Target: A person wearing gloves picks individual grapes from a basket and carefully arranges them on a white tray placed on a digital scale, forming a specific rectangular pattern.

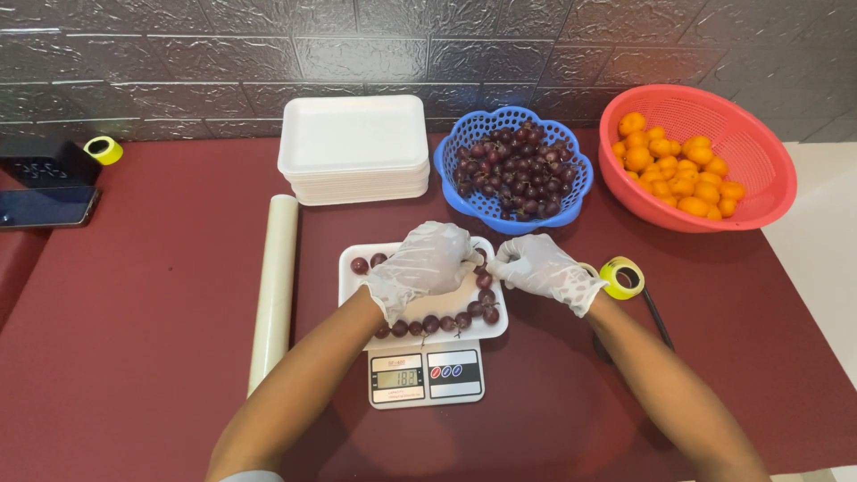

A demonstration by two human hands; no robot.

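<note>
**Grapes near the tray rim may roll off**

From my remote seat, I see my left hand [427, 263] over the white tray [350, 268] on the scale [427, 375], fingers curled together over dark grapes [444, 322]. My right hand [544, 268] pinches at the tray's edge; what it grips, I cannot tell. A nudge could tip grapes onto the red table [152, 295].

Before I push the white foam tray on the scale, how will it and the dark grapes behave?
The white foam tray looks thin, so it is probably light and may slide off the small scale. The round dark grapes lie loose along its rim and would likely roll. Foam like this may bend or crack if gripped hard.
</note>
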